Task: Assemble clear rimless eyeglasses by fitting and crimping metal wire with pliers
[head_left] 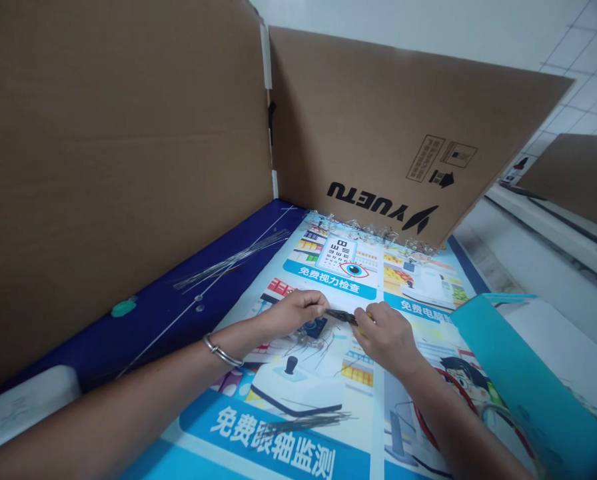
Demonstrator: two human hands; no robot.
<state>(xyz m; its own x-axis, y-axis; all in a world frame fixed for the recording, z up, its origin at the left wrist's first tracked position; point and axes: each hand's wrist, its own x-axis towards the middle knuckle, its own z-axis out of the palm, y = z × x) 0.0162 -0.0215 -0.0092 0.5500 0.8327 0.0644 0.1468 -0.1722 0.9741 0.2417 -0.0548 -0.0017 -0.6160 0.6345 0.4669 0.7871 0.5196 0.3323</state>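
My right hand [384, 332] is wrapped round the handles of dark-jawed pliers [342, 316], with a bit of yellow grip showing. The jaws point left, toward my left hand [298, 312]. Thumb and forefinger of that hand are pinched together at the jaw tips; what they hold is too small to make out. Beneath them, a loose cluster of clear pieces with thin wires [309, 339] lies on the printed sheet. Closer to me rests a bunch of short cut wires [311, 421].
Cardboard panels [373, 133] wall off the back and left. Clear wired pieces [373, 230] line the back panel's foot. Long thin wires [231, 259] and a green blob [123, 307] lie on the blue surface. A teal folded board [523, 380] stands at right; a white object [28, 407] sits lower left.
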